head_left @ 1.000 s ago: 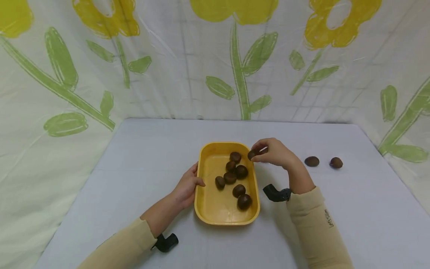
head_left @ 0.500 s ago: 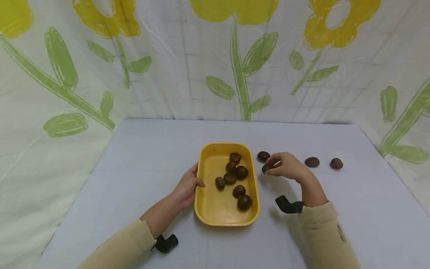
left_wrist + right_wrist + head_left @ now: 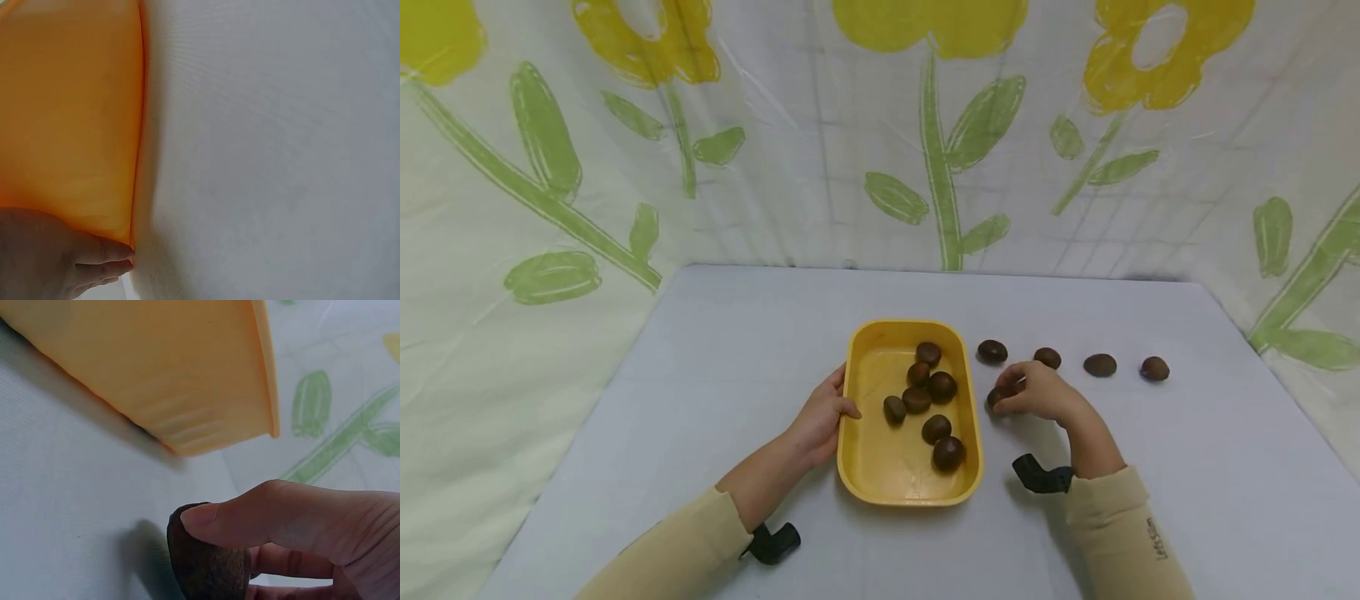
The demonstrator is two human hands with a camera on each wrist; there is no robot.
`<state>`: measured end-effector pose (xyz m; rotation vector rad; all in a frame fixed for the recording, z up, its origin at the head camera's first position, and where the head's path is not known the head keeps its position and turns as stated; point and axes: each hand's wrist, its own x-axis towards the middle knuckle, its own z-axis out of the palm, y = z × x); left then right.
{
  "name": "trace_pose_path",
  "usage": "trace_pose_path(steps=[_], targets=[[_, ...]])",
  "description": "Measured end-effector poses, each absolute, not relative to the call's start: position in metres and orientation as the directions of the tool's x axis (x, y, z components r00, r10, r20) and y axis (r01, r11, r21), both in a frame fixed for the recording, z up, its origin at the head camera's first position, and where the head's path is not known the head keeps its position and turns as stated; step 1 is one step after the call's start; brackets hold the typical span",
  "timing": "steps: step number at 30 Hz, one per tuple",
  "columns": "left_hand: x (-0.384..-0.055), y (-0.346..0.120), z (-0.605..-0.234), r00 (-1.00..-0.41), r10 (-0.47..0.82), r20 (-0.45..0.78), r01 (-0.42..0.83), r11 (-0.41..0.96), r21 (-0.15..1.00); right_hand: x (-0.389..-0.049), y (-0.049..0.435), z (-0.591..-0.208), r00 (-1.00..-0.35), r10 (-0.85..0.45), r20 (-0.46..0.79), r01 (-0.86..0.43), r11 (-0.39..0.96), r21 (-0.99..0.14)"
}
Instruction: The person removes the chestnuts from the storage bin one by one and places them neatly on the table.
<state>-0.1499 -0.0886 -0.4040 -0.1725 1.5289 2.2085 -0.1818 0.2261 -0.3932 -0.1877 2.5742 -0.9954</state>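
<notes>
A yellow tray (image 3: 872, 475) with several brown chestnuts (image 3: 949, 454) in it stands at mid-table. My left hand (image 3: 814, 421) grips its left side, thumb over the rim; in the left wrist view the fingers lie against the tray's outer wall. Just right of the tray, my right hand (image 3: 1037, 392) pinches a chestnut (image 3: 209, 569) between thumb and fingers, at or close above the tabletop. Behind that hand a row of chestnuts runs to the right, from one by the tray (image 3: 992, 352) to the farthest one (image 3: 1154, 369).
The table (image 3: 715, 350) is covered in white. At its back hangs a pale curtain (image 3: 775, 167) with painted yellow flowers. A black wrist camera (image 3: 1045, 475) sticks out below the right hand, another black camera (image 3: 775, 544) below the left.
My right hand has moved from the tray's right rim to the right and nearer, carrying the chestnut down. Two chestnuts on the table have come into clear view. My left hand stays put.
</notes>
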Motion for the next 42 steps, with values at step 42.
trace_pose_path(steps=[42], targets=[[-0.148, -0.089, -0.404, -0.897, 0.312, -0.314, -0.404, -0.289, 0.868, -0.198, 0.182, -0.324, -0.941, -0.300, -0.156, -0.125, 0.738, -0.663]])
